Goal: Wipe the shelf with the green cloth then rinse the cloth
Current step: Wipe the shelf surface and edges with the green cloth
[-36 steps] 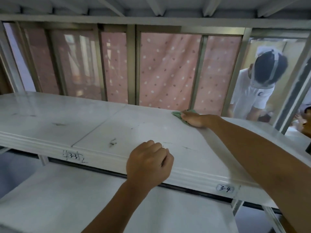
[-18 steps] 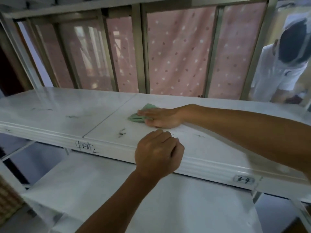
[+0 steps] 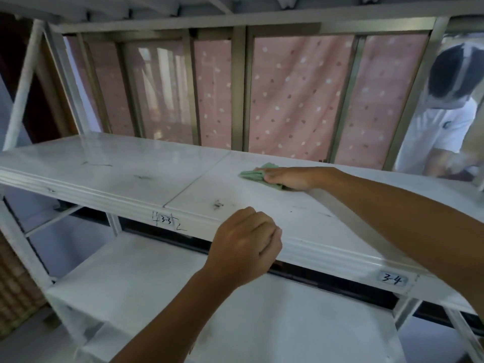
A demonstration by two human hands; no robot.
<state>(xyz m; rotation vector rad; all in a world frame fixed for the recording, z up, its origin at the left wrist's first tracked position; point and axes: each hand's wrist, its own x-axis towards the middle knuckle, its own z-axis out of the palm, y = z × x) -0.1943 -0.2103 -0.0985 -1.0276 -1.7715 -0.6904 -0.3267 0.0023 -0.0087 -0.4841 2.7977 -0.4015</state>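
The right hand (image 3: 290,178) lies flat, palm down, on the upper shelf (image 3: 340,226), its fingers pressed together over the green cloth (image 3: 252,175), which is pinned between palm and white surface rather than pinched. The cloth bunches out beyond the fingertips toward the seam (image 3: 196,179) that splits the shelf top into two panels; a thin edge of it also shows under the heel side of the hand. The cloth lies toward the back half of the shelf, nearer the pink dotted curtain (image 3: 301,95) behind the metal-framed window than the front lip. The left hand (image 3: 245,247) sits nearer the camera than the cloth hand, curled into a loose fist over the moulded front edge of the same shelf, knuckles up, fingers folded in; whether they hook under the lip cannot be told. Just beyond its knuckles, on the shelf top, a dark smudge (image 3: 217,204) marks the surface, between the fist and the cloth. To the fist's left, a handwritten label (image 3: 166,221) reads 3-3 on the front edge; to its right, under the right forearm, another label (image 3: 392,279) reads 3-4. Below the fist a lower shelf (image 3: 157,284) stretches out, also white. Past the cloth hand's wrist, beyond the rack's end, another person (image 3: 445,119) in a white shirt bends forward.
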